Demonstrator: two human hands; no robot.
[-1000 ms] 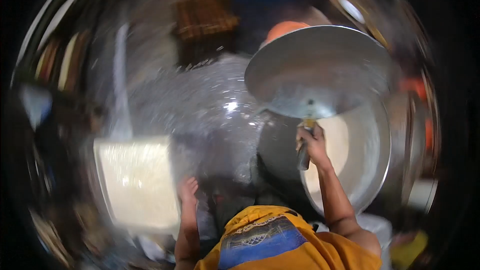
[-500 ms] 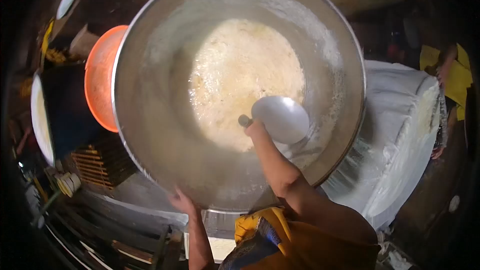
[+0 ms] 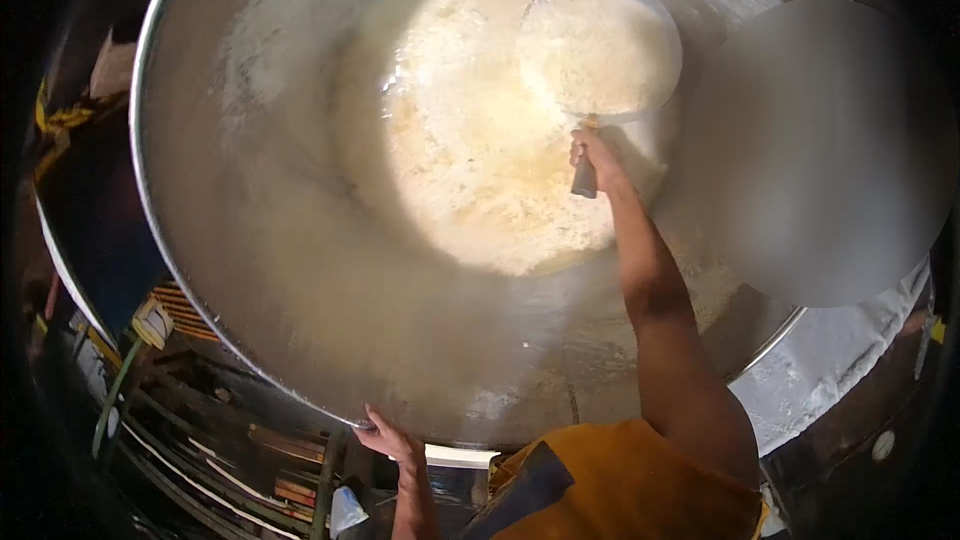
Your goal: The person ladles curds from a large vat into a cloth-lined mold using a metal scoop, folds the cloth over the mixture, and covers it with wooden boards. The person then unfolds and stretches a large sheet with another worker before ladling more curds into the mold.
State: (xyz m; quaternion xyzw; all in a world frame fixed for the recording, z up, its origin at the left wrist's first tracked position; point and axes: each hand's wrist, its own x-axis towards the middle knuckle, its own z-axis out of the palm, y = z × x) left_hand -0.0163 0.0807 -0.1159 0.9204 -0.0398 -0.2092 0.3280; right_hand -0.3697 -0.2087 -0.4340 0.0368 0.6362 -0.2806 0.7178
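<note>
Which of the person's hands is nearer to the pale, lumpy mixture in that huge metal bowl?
Right. The right hand grips the ladle handle above the pale mixture; the left hand is lower in view, at the bowl's rim.

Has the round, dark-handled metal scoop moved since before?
Yes. The scoop has moved forward, toward the far side of the big round grey metal pot.

2 arms (image 3: 660,290) reach forward: the right hand (image 3: 595,160) closed, farther out; the left hand (image 3: 390,438) closer in.
</note>
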